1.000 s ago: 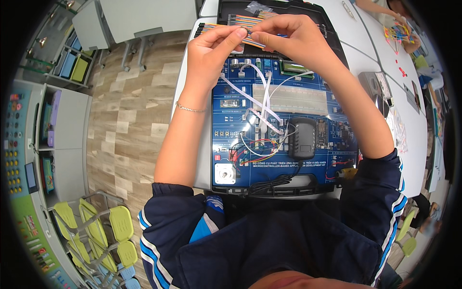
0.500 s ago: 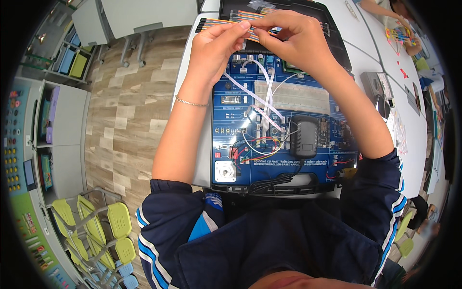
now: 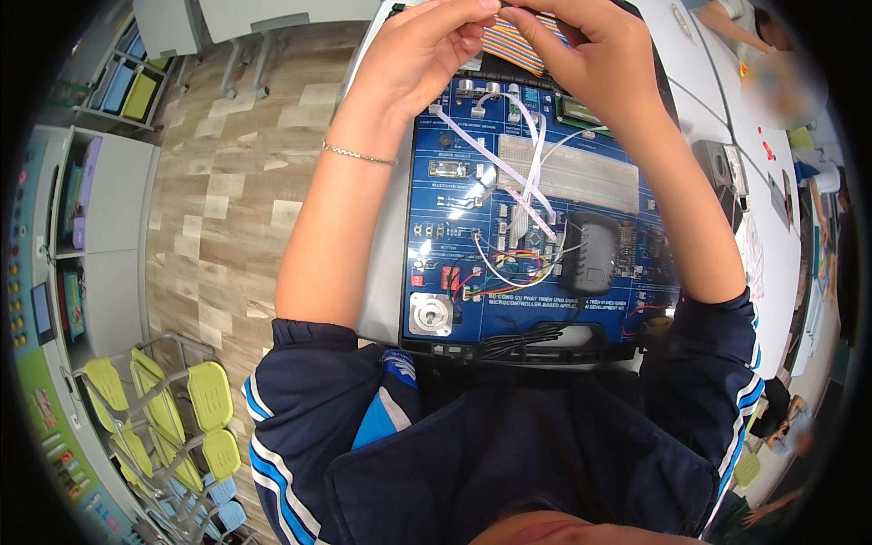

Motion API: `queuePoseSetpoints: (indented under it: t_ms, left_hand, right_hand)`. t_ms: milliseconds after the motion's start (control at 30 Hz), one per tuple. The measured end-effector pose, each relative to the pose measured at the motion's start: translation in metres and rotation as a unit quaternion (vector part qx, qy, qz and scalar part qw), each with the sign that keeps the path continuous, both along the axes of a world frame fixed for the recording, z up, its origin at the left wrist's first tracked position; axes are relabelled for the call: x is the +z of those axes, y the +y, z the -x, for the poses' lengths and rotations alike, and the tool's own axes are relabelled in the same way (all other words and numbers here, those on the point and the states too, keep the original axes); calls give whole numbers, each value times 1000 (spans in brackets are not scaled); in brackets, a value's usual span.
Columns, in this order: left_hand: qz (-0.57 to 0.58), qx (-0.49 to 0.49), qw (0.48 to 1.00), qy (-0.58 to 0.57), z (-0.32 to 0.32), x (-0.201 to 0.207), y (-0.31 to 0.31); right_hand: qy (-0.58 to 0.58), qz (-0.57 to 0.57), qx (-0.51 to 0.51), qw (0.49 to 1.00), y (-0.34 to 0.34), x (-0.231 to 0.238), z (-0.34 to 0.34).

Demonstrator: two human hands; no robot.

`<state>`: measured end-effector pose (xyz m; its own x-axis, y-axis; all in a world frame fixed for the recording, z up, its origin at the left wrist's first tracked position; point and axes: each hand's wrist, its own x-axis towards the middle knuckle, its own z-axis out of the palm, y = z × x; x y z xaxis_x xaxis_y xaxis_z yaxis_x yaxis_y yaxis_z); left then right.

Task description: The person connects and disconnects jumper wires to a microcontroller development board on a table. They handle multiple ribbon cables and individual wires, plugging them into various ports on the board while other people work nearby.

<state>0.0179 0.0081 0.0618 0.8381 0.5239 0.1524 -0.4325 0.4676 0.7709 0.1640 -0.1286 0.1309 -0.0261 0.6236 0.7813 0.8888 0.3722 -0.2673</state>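
hands (image 3: 436, 45) (image 3: 590, 54) pinching flat rainbow ribbon cable (image 3: 518, 45)

ribbon cable (image 3: 516, 41): coloured plastic | board (image 3: 472, 227): glossy blue | floor (image 3: 227, 191): matt wood | bracelet (image 3: 360, 155): metal

The floor (image 3: 227, 191) is made of light wood tiles. Grey shelves (image 3: 100, 236) with coloured boxes are set along the left side. Yellow-green chairs (image 3: 173, 418) are stacked below them. A white table (image 3: 781, 263) is seen on the right.

Stacked yellow-green chairs (image 3: 163, 409) lower left on wood floor (image 3: 227, 209), grey shelf unit (image 3: 100, 227) beside, white table (image 3: 772, 209) far right.
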Motion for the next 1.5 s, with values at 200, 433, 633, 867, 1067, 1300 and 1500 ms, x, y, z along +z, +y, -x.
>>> queuePoseSetpoints:
  t_ms: [200, 433, 633, 867, 1067, 1300, 1500]
  left_hand:
    - [-69, -10, 996, 49, 17, 8, 1]
    - [77, 181, 981, -3, 57, -64, 81]
    - [146, 233, 961, -32, 55, -80, 96]
    - [167, 233, 957, -32, 47, -81, 101]
    - [146, 237, 960, -19, 41, -84, 102]
    - [177, 246, 952, -36, 38, -82, 101]
    - [160, 241, 956, -39, 36, -83, 102]
  right_hand:
    - [-71, 103, 8, 992, -5, 19, 3]
    - [-76, 362, 114, 922, -20, 30, 7]
    - [-219, 357, 156, 895, -6, 26, 20]
    - [-319, 380, 71, 865, -8, 14, 28]
    - [-300, 387, 57, 870, -10, 9, 28]
    - [-293, 405, 62, 864, -10, 9, 30]
    - [-310, 395, 64, 862, -10, 10, 35]
